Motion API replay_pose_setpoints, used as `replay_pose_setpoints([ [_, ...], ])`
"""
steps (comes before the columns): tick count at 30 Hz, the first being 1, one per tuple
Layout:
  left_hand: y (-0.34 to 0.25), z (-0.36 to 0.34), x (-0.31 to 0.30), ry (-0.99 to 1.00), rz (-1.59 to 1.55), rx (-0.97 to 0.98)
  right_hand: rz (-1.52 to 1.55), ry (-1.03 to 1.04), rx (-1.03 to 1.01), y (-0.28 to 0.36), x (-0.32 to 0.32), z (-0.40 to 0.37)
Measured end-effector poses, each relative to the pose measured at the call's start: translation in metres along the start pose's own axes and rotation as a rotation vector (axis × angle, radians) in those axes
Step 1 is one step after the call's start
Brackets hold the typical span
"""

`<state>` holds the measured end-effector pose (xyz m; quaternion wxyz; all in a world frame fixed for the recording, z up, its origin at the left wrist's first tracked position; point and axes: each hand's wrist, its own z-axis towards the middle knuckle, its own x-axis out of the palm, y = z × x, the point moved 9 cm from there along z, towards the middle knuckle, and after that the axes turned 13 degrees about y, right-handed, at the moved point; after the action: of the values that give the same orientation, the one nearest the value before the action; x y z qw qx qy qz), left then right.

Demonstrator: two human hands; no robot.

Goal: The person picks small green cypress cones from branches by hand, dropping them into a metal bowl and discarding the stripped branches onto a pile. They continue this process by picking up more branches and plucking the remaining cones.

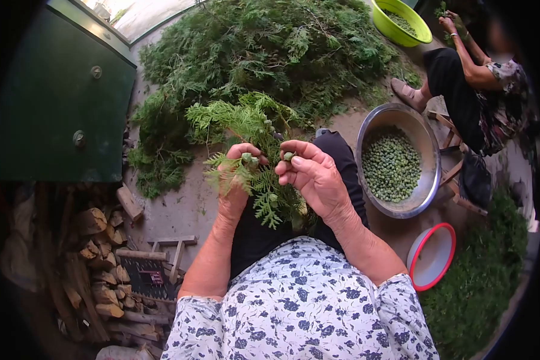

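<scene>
Head cam, looking down at the lap: both forearms come up from the near side and angle inward, so the hands nearly meet over the dark trousers (342,159). The left hand (234,183) is palm-in, fingers curled and closed on a leafy conifer sprig (271,195), with a few green cones (249,159) right by the fingertips. Right hand (321,186) is just beside it, back of the hand up, thumb and index clamped on one small roundish cone (288,156); can't tell if it's off the stem. Sprig sits above the lap, long axis roughly near to far, feathery tips fanning far and a bit left, some fronds drooping near. Big branch pile (264,48) on the far side, steel basin (426,180) of cones to the right, red-rimmed bowl (431,257) nearer.
</scene>
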<state>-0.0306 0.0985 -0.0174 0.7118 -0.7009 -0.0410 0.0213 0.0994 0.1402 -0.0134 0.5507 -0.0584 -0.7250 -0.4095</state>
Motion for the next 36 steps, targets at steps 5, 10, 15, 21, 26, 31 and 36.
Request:
replay_pose_setpoints([
  [5,-0.005,0.001,0.001,-0.027,-0.101,0.025,-0.372,-0.009,0.041,-0.004,0.001,0.011],
  [10,-0.013,-0.001,0.0,-0.06,-0.107,0.105,-0.975,0.064,-0.203,0.013,0.042,0.019],
  [15,-0.01,-0.011,-0.008,-0.127,0.152,0.105,-1.01,-0.023,-0.246,0.02,0.039,0.018],
  [21,-0.026,-0.015,0.001,-0.204,0.446,0.314,-1.258,-0.007,-0.362,0.031,0.049,0.012],
  [26,-0.041,-0.016,0.013,-0.184,0.605,0.386,-1.349,-0.086,-0.421,0.034,0.049,0.002],
  [31,-0.048,-0.007,0.018,-0.157,0.535,0.337,-0.883,-0.187,-0.11,0.027,0.012,-0.01],
  [36,-0.051,-0.009,0.036,-0.116,0.646,0.375,-0.571,-0.171,0.086,0.015,-0.002,-0.028],
])
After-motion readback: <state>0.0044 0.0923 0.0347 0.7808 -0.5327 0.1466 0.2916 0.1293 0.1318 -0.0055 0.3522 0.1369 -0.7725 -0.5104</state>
